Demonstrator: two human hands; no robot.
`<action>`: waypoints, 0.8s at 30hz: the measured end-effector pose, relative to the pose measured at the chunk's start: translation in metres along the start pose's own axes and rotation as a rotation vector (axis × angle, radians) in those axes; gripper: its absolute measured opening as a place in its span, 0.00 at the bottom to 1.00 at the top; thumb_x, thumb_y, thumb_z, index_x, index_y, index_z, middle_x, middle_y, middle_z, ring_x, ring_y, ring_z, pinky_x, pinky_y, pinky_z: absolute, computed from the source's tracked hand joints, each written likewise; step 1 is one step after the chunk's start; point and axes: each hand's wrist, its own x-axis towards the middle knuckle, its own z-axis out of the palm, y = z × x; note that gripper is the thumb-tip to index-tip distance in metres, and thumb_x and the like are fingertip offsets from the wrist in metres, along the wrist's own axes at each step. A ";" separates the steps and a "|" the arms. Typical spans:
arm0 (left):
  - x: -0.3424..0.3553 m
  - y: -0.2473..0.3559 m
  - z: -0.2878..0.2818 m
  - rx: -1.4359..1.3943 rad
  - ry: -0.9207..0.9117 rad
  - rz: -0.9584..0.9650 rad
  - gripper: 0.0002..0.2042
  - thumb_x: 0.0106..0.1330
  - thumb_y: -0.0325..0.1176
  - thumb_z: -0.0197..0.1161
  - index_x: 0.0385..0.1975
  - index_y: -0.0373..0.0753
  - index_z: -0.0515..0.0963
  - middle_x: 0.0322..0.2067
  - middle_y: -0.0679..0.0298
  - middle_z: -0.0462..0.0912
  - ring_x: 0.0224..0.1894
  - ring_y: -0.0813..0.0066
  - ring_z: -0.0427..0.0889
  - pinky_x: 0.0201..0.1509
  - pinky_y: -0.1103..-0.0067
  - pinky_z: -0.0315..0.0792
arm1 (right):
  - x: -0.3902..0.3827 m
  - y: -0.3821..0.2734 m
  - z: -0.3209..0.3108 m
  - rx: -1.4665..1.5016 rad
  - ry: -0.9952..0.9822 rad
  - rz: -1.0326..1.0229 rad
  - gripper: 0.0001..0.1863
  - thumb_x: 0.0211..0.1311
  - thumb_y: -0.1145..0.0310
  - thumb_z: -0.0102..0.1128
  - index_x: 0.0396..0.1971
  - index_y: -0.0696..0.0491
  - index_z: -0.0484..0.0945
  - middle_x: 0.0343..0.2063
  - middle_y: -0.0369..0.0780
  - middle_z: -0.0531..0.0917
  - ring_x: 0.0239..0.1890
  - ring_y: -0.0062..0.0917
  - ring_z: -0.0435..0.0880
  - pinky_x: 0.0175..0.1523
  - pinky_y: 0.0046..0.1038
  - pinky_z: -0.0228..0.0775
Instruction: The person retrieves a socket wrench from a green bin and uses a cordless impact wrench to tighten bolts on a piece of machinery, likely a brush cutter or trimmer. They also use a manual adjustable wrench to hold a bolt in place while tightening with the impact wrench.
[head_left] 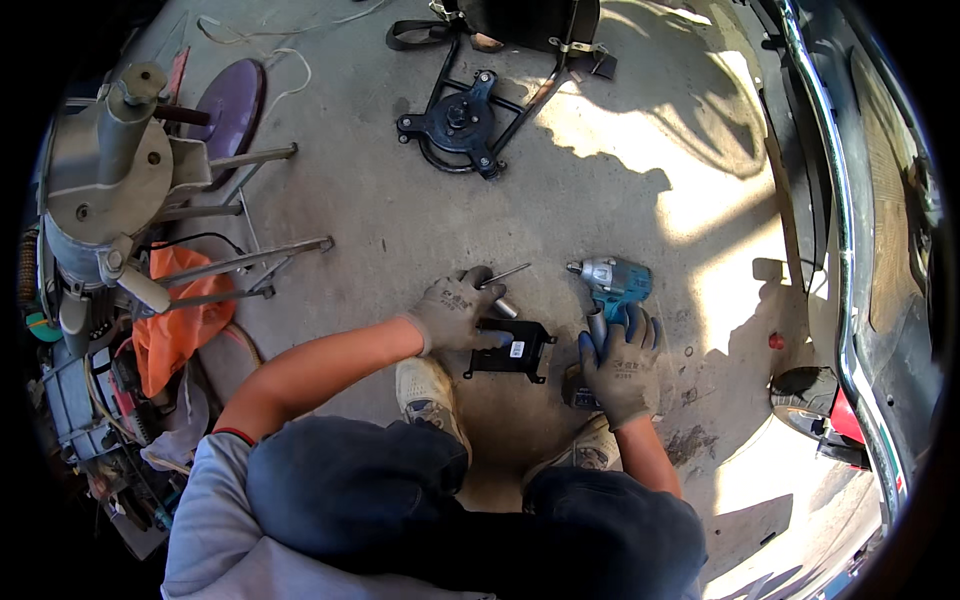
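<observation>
My left hand (455, 310), in a grey work glove with dark fingertips, is closed around a screwdriver (508, 273), whose thin shaft points right. Its thumb reaches over a black rectangular box with mounting tabs (513, 358) and a white label. A short metal cylinder (506, 308) lies beside those fingers. My right hand (622, 368), gloved alike, has a metal socket (597, 326) between thumb and fingers. Just beyond it lies a teal cordless impact wrench (616, 280); the hand covers most of its handle, and the dark battery (579, 390) shows below.
A grey machine on metal legs (120, 200) stands at left, near an orange bag (180, 320) and a crate of tools (75, 390). A black frame with a three-armed hub (460, 120) rests on the concrete ahead. A vehicle body edge (840, 250) runs along the right.
</observation>
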 end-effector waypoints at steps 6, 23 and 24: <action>-0.005 0.002 -0.025 0.020 -0.101 -0.034 0.38 0.53 0.63 0.64 0.59 0.42 0.73 0.61 0.43 0.65 0.60 0.42 0.69 0.64 0.60 0.67 | -0.006 -0.009 0.033 -0.032 -0.019 0.010 0.24 0.54 0.52 0.63 0.43 0.55 0.77 0.63 0.58 0.61 0.66 0.54 0.57 0.71 0.55 0.39; 0.128 -0.030 -0.092 1.196 0.052 0.167 0.20 0.62 0.35 0.59 0.54 0.38 0.76 0.53 0.54 0.77 0.55 0.57 0.74 0.56 0.64 0.66 | -0.013 0.006 0.037 0.188 0.047 0.018 0.21 0.56 0.58 0.62 0.47 0.54 0.76 0.64 0.53 0.62 0.64 0.53 0.60 0.67 0.54 0.50; 0.134 -0.033 -0.085 1.271 0.061 0.159 0.18 0.63 0.35 0.57 0.53 0.39 0.77 0.52 0.55 0.78 0.55 0.57 0.74 0.56 0.63 0.66 | -0.014 0.005 0.035 0.200 0.046 0.020 0.22 0.56 0.58 0.62 0.47 0.54 0.76 0.64 0.53 0.62 0.64 0.53 0.60 0.67 0.54 0.50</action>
